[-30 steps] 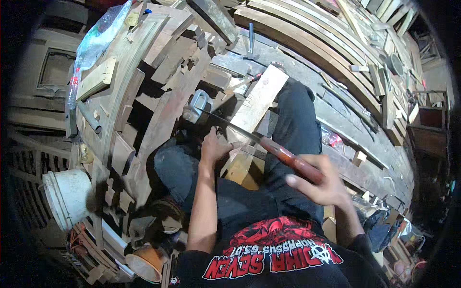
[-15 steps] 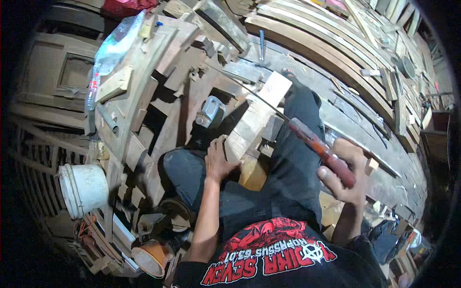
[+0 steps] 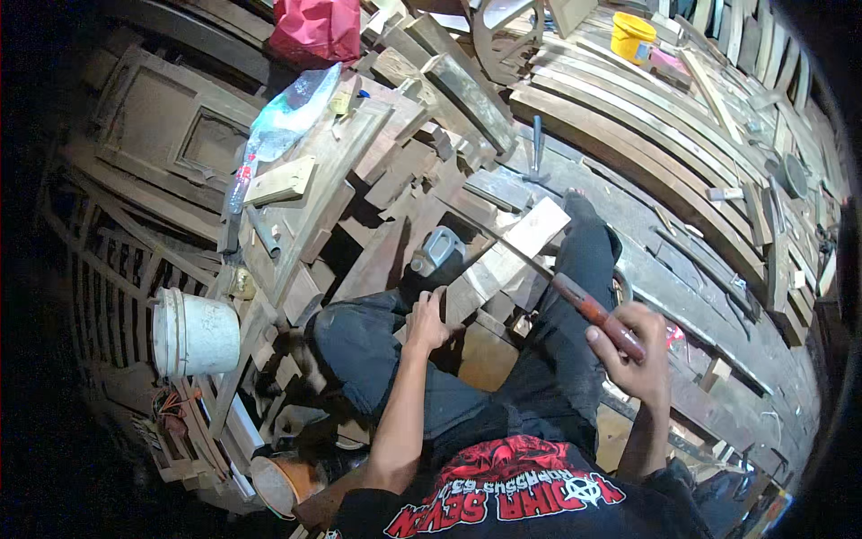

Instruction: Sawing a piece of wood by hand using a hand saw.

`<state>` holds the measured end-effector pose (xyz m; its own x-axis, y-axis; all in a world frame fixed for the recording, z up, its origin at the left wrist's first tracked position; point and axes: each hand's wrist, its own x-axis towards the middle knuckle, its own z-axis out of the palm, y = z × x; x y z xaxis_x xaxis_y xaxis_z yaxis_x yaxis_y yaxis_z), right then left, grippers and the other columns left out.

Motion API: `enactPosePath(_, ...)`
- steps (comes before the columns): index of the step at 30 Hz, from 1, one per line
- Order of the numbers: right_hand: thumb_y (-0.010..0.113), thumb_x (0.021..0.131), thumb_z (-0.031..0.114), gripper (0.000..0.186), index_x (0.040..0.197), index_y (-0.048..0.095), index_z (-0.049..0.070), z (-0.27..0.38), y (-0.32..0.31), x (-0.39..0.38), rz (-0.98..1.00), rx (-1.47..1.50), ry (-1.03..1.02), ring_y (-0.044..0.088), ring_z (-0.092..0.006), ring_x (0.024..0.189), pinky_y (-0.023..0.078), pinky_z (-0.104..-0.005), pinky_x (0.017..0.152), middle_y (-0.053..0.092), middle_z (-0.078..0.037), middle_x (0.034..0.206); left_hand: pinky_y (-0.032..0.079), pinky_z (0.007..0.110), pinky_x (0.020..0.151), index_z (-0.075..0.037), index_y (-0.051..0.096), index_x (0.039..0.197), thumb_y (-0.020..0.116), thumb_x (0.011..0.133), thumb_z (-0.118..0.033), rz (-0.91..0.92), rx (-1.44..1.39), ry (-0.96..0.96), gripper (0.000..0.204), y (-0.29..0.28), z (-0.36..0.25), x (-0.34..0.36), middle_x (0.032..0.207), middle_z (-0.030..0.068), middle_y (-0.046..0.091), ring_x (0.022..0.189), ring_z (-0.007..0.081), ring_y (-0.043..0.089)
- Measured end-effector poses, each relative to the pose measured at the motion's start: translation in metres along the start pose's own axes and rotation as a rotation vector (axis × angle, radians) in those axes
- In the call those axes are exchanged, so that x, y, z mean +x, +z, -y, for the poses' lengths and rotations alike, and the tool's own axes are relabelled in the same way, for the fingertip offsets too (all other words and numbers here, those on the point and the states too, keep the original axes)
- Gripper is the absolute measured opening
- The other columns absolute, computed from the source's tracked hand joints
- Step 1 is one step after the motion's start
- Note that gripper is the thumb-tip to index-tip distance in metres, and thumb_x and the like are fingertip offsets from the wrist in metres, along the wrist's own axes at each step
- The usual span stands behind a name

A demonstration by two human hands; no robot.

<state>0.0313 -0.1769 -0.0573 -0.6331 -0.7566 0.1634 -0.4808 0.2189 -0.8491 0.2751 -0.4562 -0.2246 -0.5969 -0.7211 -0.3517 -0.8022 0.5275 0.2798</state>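
Observation:
My left hand (image 3: pixel 424 319) grips the near end of a pale squared timber block (image 3: pixel 485 274), which lies diagonally between my legs. My right hand (image 3: pixel 633 346) is closed round the reddish-brown handle of a long dark blade (image 3: pixel 503 238). The blade extends up and left across the block; I cannot tell whether it touches the wood. A grey-blue plastic jerrycan (image 3: pixel 438 251) stands just left of the block.
Wood offcuts (image 3: pixel 404 180) surround my legs. A white bucket (image 3: pixel 202 334) is at left, an orange container (image 3: pixel 278 481) lower left. A hammer (image 3: pixel 536 148) lies beyond the block, long boards (image 3: pixel 611 117) and a yellow bucket (image 3: pixel 631 36) farther off.
My right hand has moved right, and the blade now crosses farther up the block, away from my left hand. The view has shifted, revealing more of the far floor.

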Motion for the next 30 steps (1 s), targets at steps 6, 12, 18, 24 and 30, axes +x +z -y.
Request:
enactPosePath(6, 0.076, 0.085, 0.019, 0.031, 0.068, 0.058, 0.0, 0.002, 0.026, -0.009, 0.051, 0.012, 0.075, 0.046, -0.025, 0.053, 0.035, -0.038, 0.052, 0.047, -0.012, 0.057, 0.044, 0.057, 0.098, -0.014, 0.04, 0.147, 0.086, 0.075, -0.031, -0.066, -0.084, 0.067, 0.087, 0.008, 0.011, 0.014, 0.132, 0.0194, 0.054, 0.123, 0.0428, 0.053)
enactPosePath(12, 0.074, 0.089, 0.025, 0.038, 0.067, 0.055, -0.001, 0.012, 0.043, -0.018, 0.04, 0.037, 0.136, 0.039, -0.0192, 0.046, 0.031, -0.0359, 0.048, 0.041, -0.011, 0.052, 0.033, 0.06, 0.106, -0.023, 0.037, 0.149, 0.085, 0.077, -0.028, -0.084, -0.227, 0.056, 0.086, 0.024, 0.031, 0.011, 0.137, 0.0215, 0.048, 0.131, 0.0453, 0.042)
enactPosePath(18, 0.075, 0.09, 0.026, 0.034, 0.074, 0.061, 0.0, 0.02, 0.047, -0.027, 0.066, 0.047, 0.253, 0.048, -0.0185, 0.061, 0.037, -0.0372, 0.059, 0.051, -0.006, 0.059, 0.032, 0.059, 0.108, -0.022, 0.037, 0.15, 0.086, 0.076, -0.033, -0.08, -0.252, 0.051, 0.089, 0.021, 0.032, 0.01, 0.138, 0.0184, 0.049, 0.131, 0.0443, 0.042)
enactPosePath(24, 0.075, 0.092, 0.034, 0.044, 0.111, 0.064, -0.003, 0.01, 0.061, -0.045, 0.04, -0.136, 0.201, 0.063, -0.0232, 0.086, 0.05, -0.0345, 0.079, 0.062, -0.02, 0.102, 0.038, 0.055, 0.104, -0.023, 0.041, 0.149, 0.087, 0.066, -0.053, -0.025, -0.383, 0.135, 0.1, 0.052, 0.074, 0.034, 0.134, 0.0185, 0.057, 0.126, 0.0444, 0.049)
enactPosePath(30, 0.072, 0.096, 0.029, 0.043, 0.118, 0.055, -0.004, 0.047, 0.052, -0.056, 0.045, -0.057, 0.33, 0.061, -0.0153, 0.091, 0.05, -0.0285, 0.081, 0.061, -0.015, 0.104, 0.04, 0.058, 0.101, -0.02, 0.045, 0.147, 0.091, 0.056, -0.057, -0.058, -0.482, 0.11, 0.108, 0.065, 0.083, 0.049, 0.135, 0.0204, 0.059, 0.129, 0.0434, 0.052)
